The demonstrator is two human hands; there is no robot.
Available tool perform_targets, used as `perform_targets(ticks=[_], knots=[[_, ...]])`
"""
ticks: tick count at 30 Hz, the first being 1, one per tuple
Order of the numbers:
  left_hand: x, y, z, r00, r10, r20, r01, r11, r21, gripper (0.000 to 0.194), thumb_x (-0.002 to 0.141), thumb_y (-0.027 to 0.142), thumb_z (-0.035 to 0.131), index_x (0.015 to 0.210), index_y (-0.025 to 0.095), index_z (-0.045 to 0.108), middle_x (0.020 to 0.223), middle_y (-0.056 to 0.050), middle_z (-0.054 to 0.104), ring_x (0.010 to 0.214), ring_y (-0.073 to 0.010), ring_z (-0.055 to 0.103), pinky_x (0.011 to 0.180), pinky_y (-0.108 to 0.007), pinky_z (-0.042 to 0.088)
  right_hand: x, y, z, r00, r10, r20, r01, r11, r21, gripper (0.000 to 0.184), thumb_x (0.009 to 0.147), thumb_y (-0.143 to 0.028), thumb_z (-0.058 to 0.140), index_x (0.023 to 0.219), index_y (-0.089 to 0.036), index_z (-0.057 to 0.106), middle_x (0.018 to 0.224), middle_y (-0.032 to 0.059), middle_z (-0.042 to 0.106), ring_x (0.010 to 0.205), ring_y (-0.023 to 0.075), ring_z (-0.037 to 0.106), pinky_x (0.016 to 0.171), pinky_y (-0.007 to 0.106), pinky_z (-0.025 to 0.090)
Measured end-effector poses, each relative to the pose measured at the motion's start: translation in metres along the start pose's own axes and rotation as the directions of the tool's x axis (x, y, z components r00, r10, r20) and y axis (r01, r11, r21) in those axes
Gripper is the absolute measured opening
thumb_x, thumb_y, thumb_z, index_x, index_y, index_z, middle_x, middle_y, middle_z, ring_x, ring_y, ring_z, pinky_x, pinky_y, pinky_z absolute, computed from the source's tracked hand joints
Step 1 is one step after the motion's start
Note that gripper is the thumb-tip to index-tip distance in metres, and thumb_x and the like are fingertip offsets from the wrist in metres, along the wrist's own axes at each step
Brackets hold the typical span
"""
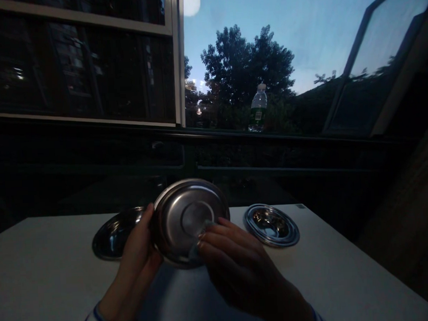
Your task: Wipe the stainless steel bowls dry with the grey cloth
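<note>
A round stainless steel bowl (177, 214) is held up tilted above the table, its ringed base turned toward me. My left hand (141, 249) grips it by the left rim, thumb at the edge. Bunched against the lower right of the bowl is my right hand (232, 259), with a greyish cloth (195, 252) pinched in its fingers; most of the cloth is hidden. Behind my left hand lies a shiny steel dish (113, 236). To the right, a stack of steel dishes (271, 226) rests on the table.
All this is over a white table (329, 278), whose far edge runs just behind the dishes. Beyond it, a plastic bottle (258, 109) with a green label stands on the sill of an open window (179, 62). The room is dim.
</note>
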State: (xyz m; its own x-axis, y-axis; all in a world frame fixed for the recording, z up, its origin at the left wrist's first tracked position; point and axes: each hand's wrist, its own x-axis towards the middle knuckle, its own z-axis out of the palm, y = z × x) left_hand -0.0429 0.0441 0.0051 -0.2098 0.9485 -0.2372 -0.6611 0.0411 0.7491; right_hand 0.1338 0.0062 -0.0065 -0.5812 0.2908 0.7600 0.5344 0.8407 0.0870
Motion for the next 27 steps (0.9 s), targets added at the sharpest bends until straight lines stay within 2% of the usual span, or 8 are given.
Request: perform_targets(ticks=[5,9,13,15,18,20,24,27], knots=[[-0.0031,0.0008,0.0026,1.000,0.009,0.016,-0.010,1.000,0.014,0.020,0.086,0.021,0.046,0.077,0.014,0.063,0.053,-0.001,0.065,0.062,-0.0170,0.067,0.059,-0.024,0.054,-0.0008,-0.0013,-0.0008,0.998,0.033,-0.061,-0.036,0.998,-0.049,0.022,0.086,-0.013,0.046,0.107,-0.012,0.053,0.108,0.0100,0.063,0.106,0.0200,0.054,0.101,0.042,0.038],[-0.0055,0.0011,0.0047,1.000,-0.004,0.013,0.004,1.000,0.009,0.023,0.087,0.020,0.044,0.072,0.014,0.061,0.050,-0.002,0.064,0.065,-0.0185,0.068,0.061,-0.026,0.055,-0.0007,-0.0024,-0.0005,1.000,-0.004,-0.003,0.005,1.000,0.024,0.021,0.085,-0.011,0.043,0.104,-0.012,0.053,0.101,0.0088,0.065,0.099,0.0181,0.058,0.097,0.039,0.042],[-0.0035,0.0010,0.0029,0.999,0.015,0.053,-0.014,1.000,-0.006,0.021,0.086,0.020,0.045,0.076,0.013,0.063,0.054,-0.002,0.065,0.064,-0.0178,0.067,0.060,-0.025,0.054,-0.0013,0.0007,-0.0007,0.997,0.035,-0.070,-0.038,0.998,-0.043,0.022,0.086,-0.012,0.045,0.106,-0.012,0.053,0.108,0.0098,0.063,0.106,0.0205,0.054,0.100,0.042,0.039],[-0.0023,0.0009,0.0020,0.999,0.009,0.047,-0.009,1.000,-0.001,0.021,0.086,0.020,0.046,0.076,0.013,0.063,0.054,-0.002,0.065,0.060,-0.0168,0.066,0.059,-0.025,0.054,-0.0015,0.0000,0.0002,0.997,0.052,-0.064,-0.055,0.997,-0.046,0.022,0.085,-0.011,0.046,0.106,-0.011,0.053,0.109,0.0106,0.062,0.108,0.0208,0.053,0.098,0.040,0.041],[-0.0017,0.0018,0.0016,1.000,-0.012,0.003,0.012,1.000,0.003,0.024,0.087,0.020,0.044,0.072,0.013,0.061,0.052,-0.001,0.064,0.048,-0.0136,0.062,0.053,-0.023,0.053,-0.0009,-0.0040,0.0024,1.000,-0.018,0.006,0.018,1.000,0.026,0.021,0.085,-0.010,0.044,0.104,-0.011,0.054,0.106,0.0095,0.063,0.106,0.0185,0.054,0.095,0.034,0.044],[-0.0021,0.0025,0.0019,1.000,-0.010,0.004,0.010,1.000,0.004,0.026,0.088,0.021,0.043,0.071,0.013,0.061,0.051,-0.001,0.064,0.044,-0.0123,0.060,0.050,-0.022,0.052,-0.0008,-0.0046,0.0033,0.999,-0.045,0.005,0.045,0.999,0.030,0.021,0.086,-0.010,0.044,0.104,-0.012,0.054,0.105,0.0086,0.064,0.105,0.0180,0.055,0.097,0.036,0.043],[-0.0031,0.0004,0.0029,0.999,-0.002,0.037,0.001,1.000,0.029,0.022,0.086,0.021,0.046,0.073,0.014,0.062,0.051,-0.001,0.064,0.047,-0.0134,0.062,0.050,-0.022,0.052,-0.0024,-0.0013,0.0042,0.996,0.042,-0.077,-0.046,0.998,-0.049,0.022,0.086,-0.012,0.046,0.107,-0.012,0.054,0.109,0.0101,0.063,0.111,0.0204,0.052,0.098,0.041,0.042],[-0.0038,-0.0033,0.0034,0.999,-0.018,0.033,0.016,0.998,0.060,0.019,0.086,0.020,0.048,0.075,0.013,0.062,0.053,-0.002,0.065,0.050,-0.0149,0.064,0.049,-0.023,0.052,-0.0027,-0.0036,0.0068,1.000,0.004,-0.030,-0.006,0.999,-0.037,0.022,0.088,-0.012,0.043,0.107,-0.012,0.054,0.112,0.0087,0.062,0.116,0.0187,0.049,0.101,0.038,0.040]])
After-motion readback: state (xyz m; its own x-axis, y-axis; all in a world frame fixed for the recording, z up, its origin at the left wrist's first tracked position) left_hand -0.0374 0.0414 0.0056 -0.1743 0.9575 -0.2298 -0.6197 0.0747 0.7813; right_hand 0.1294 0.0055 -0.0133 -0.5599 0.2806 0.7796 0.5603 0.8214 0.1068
